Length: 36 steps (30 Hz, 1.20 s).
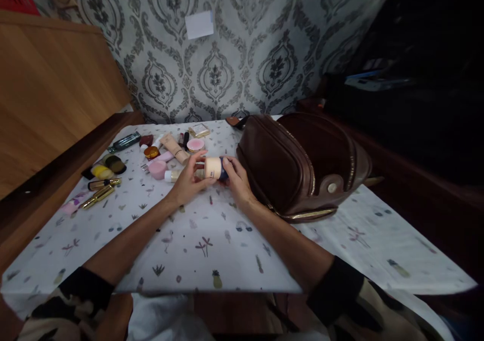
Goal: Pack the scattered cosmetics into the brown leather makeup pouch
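A small cream-coloured jar (213, 168) with a dark blue lid lies sideways between my two hands, a little above the cloth. My left hand (190, 178) curls its fingers and thumb round the pale body. On the dark lid end, my right hand (237, 179) has its fingers closed. Close behind my left hand are a white-capped bottle (172, 175), a pink rounded item (157, 169) and a beige tube (174, 148). Just right of my right hand stands a brown leather bag (276, 164), its top unzipped and gaping.
Several cosmetics spread over the table's left: an amber jar (152, 152), a pink round compact (195, 145), gold tubes (98, 196), a yellow round item (102, 171) and a dark green case (124, 141). A wooden panel (56, 83) borders the left; a patterned wall rises behind.
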Each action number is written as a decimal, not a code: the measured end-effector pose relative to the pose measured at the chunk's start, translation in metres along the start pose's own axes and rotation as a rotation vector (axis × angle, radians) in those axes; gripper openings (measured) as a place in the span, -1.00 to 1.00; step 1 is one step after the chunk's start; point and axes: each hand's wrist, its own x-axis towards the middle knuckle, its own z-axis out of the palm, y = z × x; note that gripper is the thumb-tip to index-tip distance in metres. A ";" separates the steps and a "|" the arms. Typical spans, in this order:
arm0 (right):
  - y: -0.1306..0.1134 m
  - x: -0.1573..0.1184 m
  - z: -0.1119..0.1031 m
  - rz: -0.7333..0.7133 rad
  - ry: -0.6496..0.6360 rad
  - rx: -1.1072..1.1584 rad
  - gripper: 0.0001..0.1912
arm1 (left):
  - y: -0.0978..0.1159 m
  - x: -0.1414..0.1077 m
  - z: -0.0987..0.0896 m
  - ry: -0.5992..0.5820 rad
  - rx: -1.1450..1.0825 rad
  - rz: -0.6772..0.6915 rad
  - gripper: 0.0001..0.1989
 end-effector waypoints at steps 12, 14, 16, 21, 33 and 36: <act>-0.002 0.001 0.002 0.091 -0.020 -0.006 -0.40 | -0.006 0.000 -0.003 -0.056 0.059 0.028 -0.34; -0.003 0.000 0.002 0.073 -0.010 -0.017 -0.40 | -0.005 0.000 -0.003 -0.070 0.072 0.000 -0.33; -0.005 -0.002 0.002 0.015 -0.009 -0.059 -0.38 | -0.005 -0.002 -0.003 -0.086 0.066 -0.053 -0.38; -0.008 -0.005 0.001 0.001 -0.035 -0.122 -0.39 | -0.004 -0.003 -0.002 -0.079 0.150 0.010 -0.37; -0.004 0.000 0.002 0.245 -0.076 -0.095 -0.43 | 0.001 -0.012 0.001 -0.094 0.606 0.365 -0.46; -0.004 -0.004 0.002 0.155 -0.098 -0.192 -0.48 | 0.004 -0.016 0.008 -0.055 0.639 0.318 -0.48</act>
